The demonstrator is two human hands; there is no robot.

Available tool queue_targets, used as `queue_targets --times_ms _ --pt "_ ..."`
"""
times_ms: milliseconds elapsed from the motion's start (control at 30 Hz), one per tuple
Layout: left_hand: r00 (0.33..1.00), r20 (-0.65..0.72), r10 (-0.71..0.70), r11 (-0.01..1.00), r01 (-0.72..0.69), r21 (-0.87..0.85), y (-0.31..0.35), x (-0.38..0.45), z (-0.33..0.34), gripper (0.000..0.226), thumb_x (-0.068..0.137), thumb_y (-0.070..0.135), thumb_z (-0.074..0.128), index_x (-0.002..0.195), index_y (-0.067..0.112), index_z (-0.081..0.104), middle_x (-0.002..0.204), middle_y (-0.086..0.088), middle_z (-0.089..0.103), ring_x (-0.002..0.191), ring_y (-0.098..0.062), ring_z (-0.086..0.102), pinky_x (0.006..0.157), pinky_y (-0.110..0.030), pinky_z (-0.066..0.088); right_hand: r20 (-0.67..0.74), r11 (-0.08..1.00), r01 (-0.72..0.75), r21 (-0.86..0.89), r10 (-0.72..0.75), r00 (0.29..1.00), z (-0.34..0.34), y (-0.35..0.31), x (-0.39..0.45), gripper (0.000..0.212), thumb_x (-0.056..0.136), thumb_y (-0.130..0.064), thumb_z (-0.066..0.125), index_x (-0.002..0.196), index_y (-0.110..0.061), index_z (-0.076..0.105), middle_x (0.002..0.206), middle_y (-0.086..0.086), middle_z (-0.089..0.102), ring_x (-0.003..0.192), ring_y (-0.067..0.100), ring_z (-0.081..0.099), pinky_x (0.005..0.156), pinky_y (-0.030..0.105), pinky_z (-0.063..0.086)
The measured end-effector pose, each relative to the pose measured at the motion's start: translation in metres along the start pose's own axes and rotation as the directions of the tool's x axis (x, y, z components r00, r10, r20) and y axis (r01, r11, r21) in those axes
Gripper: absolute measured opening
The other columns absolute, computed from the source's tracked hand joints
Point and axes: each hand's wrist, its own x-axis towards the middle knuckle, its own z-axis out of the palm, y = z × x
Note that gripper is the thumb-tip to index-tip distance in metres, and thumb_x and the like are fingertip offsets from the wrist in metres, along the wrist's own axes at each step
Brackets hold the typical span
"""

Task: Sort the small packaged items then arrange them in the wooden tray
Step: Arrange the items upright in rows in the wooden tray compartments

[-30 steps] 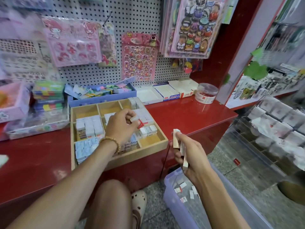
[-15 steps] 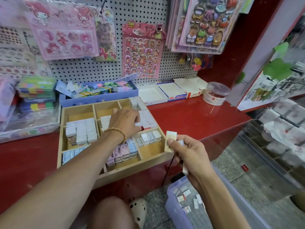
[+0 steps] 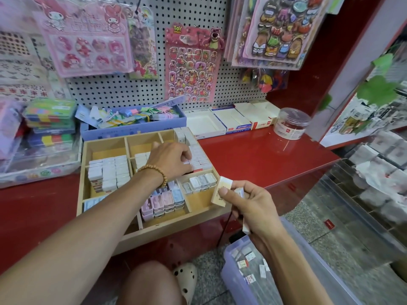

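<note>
A wooden tray (image 3: 167,223) with several compartments sits on the red counter, its front edge past the counter's edge. White packaged erasers (image 3: 109,172) fill its left compartment, pink and blue ones (image 3: 163,200) the front middle. My left hand (image 3: 169,159), with a bead bracelet, reaches into the right compartment, its curled fingertips on a small white and red pack (image 3: 187,161) in the row there. My right hand (image 3: 248,205) hovers at the tray's front right corner, pinching a cream eraser pack (image 3: 220,192) under the thumb, with more white packs held lower in the palm.
A lilac plastic bin (image 3: 231,280) with loose small packs stands on the floor below my right hand. Behind the tray lie a blue box (image 3: 134,128), open white cartons (image 3: 229,122) and a clear round tub (image 3: 291,123). Sticker sheets hang on the pegboard. My knee and shoe are below.
My left hand has carried the white and red pack down into the tray's right compartment. My right hand has risen toward the tray's corner with its packs.
</note>
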Motion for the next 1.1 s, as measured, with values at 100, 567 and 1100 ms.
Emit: queue_targets --times_ms 100,567,1100 --pt "0.996 -0.089 -0.002 0.942 -0.028 -0.333 0.015 -0.019 -0.016 0.018 0.089 0.034 0.066 0.082 0.019 0.072 0.079 0.008 0.069 0.075 -0.006 0.062 0.078 -0.028 0.045 0.043 1.000 0.018 -0.001 -0.018 0.999 0.006 -0.007 -0.001 0.020 0.081 -0.006 0.078 0.094 0.002 0.066 0.054 0.002 0.062 0.037 0.006 0.045 0.037 0.017 0.034" --pt "0.962 0.141 -0.233 0.656 0.263 -0.708 -0.030 -0.063 -0.093 0.015 0.078 0.001 0.075 0.092 0.005 0.070 0.071 -0.006 0.073 0.065 -0.018 0.070 0.063 -0.023 0.059 0.079 0.949 -0.222 0.223 0.209 0.975 0.050 -0.023 0.011 0.031 0.091 -0.008 0.037 0.105 0.005 0.062 0.067 0.012 0.059 0.045 0.015 0.040 0.035 0.020 0.023" --pt "0.992 0.125 0.002 0.994 -0.016 0.111 -0.059 -0.048 -0.064 0.016 0.084 0.025 0.073 0.098 0.019 0.072 0.090 0.006 0.068 0.084 -0.011 0.061 0.077 -0.027 0.051 0.048 0.994 -0.084 -0.073 0.088 0.995 0.051 0.006 0.013 0.009 0.093 -0.012 0.069 0.085 -0.008 0.065 0.076 0.015 0.063 0.042 0.010 0.052 0.035 0.019 0.036"
